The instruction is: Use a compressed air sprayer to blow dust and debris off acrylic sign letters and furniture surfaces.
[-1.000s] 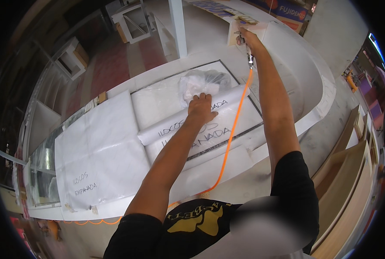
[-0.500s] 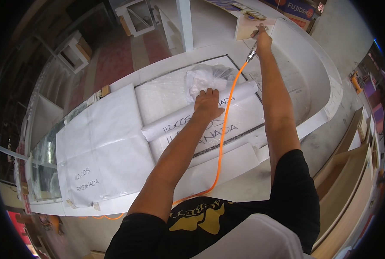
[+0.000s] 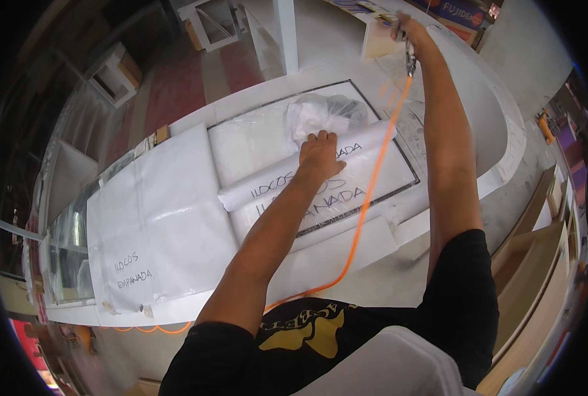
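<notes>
My left hand point(image 3: 319, 157) is curved over a long white roll point(image 3: 258, 187) with handwriting on it, fingers over its far side and thumb apart. The roll lies across a flat, plastic-wrapped white panel point(image 3: 244, 142) with a dark border. Just beyond my fingertips sits a crumpled clear plastic bag point(image 3: 347, 112) with pale contents. At the upper right, my right hand point(image 3: 413, 30) is closed around a metal air gun point(image 3: 410, 61). From its lower end an orange hose point(image 3: 357, 241) runs down past the roll to my waist. My fingers partly hide the gun.
A white paper-wrapped panel point(image 3: 168, 224) lies at the left of the white counter point(image 3: 294, 280). A pale block point(image 3: 380, 41) stands near the air gun, and a white post point(image 3: 285, 39) rises at the back. Wooden shelving point(image 3: 525, 277) is on the right, with a printed carton point(image 3: 456, 16) beyond.
My right hand has lifted away from the pale block, up and to the right, with the air gun. The hose has swung right with it. My left hand stays on the roll.
</notes>
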`<state>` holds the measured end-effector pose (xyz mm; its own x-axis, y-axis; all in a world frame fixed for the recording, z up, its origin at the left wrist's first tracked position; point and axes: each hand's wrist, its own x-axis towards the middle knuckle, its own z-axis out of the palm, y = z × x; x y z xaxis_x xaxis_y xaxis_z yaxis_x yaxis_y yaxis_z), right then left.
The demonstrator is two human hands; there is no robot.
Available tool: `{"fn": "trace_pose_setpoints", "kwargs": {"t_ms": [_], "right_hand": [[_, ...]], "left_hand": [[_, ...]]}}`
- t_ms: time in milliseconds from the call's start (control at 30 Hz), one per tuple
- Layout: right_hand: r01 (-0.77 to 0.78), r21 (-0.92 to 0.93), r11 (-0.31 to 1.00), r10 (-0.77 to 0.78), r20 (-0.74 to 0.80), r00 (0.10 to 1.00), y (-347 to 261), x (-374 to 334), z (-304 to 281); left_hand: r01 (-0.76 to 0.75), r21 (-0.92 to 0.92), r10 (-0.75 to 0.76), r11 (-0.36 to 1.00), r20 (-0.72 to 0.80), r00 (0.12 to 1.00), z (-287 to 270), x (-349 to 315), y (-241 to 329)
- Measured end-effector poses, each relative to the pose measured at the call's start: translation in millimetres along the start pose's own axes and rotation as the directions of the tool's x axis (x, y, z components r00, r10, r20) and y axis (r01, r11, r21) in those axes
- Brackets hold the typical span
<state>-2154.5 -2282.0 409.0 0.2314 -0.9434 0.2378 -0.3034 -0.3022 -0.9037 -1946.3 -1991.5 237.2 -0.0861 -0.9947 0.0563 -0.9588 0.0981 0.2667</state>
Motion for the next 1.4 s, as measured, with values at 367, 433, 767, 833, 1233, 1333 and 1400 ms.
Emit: {"fn": "trace_pose_setpoints", "kwargs": {"t_ms": [367, 433, 767, 833, 1233, 1333, 1400], "right_hand": [[-0.264, 0.231, 0.937, 0.123, 0.488, 0.864, 3.4, -164.3, 158.9], [0.100, -0.261, 0.960, -0.029, 0.260, 0.965, 29.3, -148.0, 130.5], [-0.234, -0.175, 0.956, 0.265, 0.179, 0.947, 19.9, -193.4, 113.3], [-0.309, 0.030, 0.951, 0.280, 0.349, 0.895, -26.4, -221.3, 163.6], [-0.176, 0.279, 0.944, 0.042, 0.426, 0.904, -68.3, -200.2, 251.8], [-0.171, 0.104, 0.980, 0.104, 0.468, 0.878, -85.6, -216.9, 301.5], [-0.132, 0.244, 0.961, -0.048, 0.616, 0.787, -114.1, -236.1, 344.4]], "left_hand": [[0.005, 0.031, -0.003, 1.000, -0.051, 0.999, 4.3, 0.1, -13.2], [-0.001, 0.021, 0.002, 1.000, -0.057, 0.998, 5.8, -0.2, -11.1], [0.010, 0.002, -0.009, 1.000, -0.049, 0.999, 1.4, -5.8, -18.4], [-0.043, -0.031, 0.042, 0.999, -0.039, 0.998, -1.1, -7.9, -26.7], [0.020, -0.870, -0.264, 0.493, -0.128, 0.956, -78.9, -25.8, -161.0], [0.019, -0.983, -0.501, -0.181, 0.108, 0.859, -70.3, -34.7, -212.9], [-0.026, -0.976, -0.616, -0.216, 0.116, 0.779, -64.9, -50.4, -269.1]]}}
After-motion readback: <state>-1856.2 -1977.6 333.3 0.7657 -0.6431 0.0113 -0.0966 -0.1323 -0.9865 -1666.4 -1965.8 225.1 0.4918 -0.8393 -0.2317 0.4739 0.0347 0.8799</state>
